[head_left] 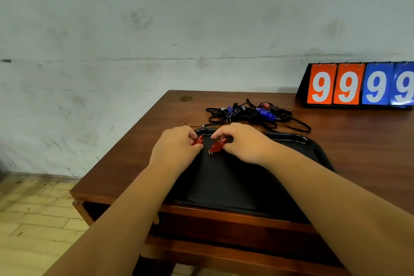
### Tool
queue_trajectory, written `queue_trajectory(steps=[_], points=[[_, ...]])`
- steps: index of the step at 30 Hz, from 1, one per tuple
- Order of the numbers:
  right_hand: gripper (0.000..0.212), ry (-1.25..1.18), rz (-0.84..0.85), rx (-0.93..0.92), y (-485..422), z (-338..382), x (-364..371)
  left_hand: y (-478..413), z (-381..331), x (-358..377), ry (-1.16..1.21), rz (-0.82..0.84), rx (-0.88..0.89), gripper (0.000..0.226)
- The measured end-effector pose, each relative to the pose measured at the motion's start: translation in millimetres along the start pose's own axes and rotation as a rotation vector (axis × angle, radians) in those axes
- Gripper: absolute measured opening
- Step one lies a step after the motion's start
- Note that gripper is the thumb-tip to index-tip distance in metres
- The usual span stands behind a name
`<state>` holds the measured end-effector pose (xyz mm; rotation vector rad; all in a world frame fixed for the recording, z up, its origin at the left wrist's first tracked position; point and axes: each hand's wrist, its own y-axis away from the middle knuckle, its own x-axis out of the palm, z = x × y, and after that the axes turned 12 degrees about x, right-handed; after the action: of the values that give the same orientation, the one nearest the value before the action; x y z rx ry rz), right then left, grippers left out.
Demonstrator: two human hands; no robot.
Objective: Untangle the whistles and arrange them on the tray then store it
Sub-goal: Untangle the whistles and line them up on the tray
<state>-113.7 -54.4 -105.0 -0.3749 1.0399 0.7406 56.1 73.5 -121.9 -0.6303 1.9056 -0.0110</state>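
Observation:
A black tray [298, 139] lies on the brown wooden table [358, 141] in front of me. Over its far left corner my left hand [177, 148] pinches a red whistle [198, 140]. Just to the right, my right hand [242, 141] pinches a second red whistle [217, 146] with a small metal ring at its lower end. Behind the tray sits a tangle of black lanyards [289, 122] with blue whistles [265, 113] and a red whistle [266, 105] caught in it.
A flip scoreboard [358, 85] showing 9 9 9 9 in orange and blue stands at the table's back right against the wall. A small round spot [186, 98] marks the back left corner. An open drawer space [224, 226] shows under the table's front edge. Tiled floor lies to the left.

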Motion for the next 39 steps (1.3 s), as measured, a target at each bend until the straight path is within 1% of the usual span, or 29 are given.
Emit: queue_trajectory(steps=[2, 3, 7, 9, 13, 16, 22, 29, 33, 39], points=[[0.048, -0.023, -0.074, 0.024, -2, 1, 4, 3, 3, 2, 0.095, -0.047, -0.027, 0.033], [0.045, -0.044, -0.110, 0.049, -4, 1, 5, 4, 5, 4, 0.142, -0.069, -0.034, 0.034], [0.019, -0.146, -0.167, 0.096, -7, 2, 12, 9, 7, 5, 0.240, -0.105, -0.029, 0.033], [0.014, -0.180, -0.160, 0.094, -7, 0, 15, 9, 7, 5, 0.247, -0.108, -0.025, 0.030], [0.021, -0.173, -0.138, 0.038, -7, -3, 21, 8, 12, 8, 0.309, -0.130, -0.022, 0.021], [0.019, -0.193, -0.151, 0.009, -10, -3, 24, 7, 13, 9, 0.286, -0.115, 0.007, 0.020], [0.021, -0.231, -0.164, -0.006, -14, -4, 31, 7, 13, 12, 0.284, -0.144, 0.016, 0.010], [0.026, -0.260, -0.184, -0.001, -16, -3, 33, 6, 15, 12, 0.309, -0.147, 0.015, 0.012], [0.022, -0.249, -0.205, -0.007, -16, -4, 35, 7, 14, 12, 0.320, -0.165, 0.000, 0.008], [0.025, -0.256, -0.186, -0.012, -15, -6, 35, 7, 15, 13, 0.327, -0.182, -0.007, 0.010]])
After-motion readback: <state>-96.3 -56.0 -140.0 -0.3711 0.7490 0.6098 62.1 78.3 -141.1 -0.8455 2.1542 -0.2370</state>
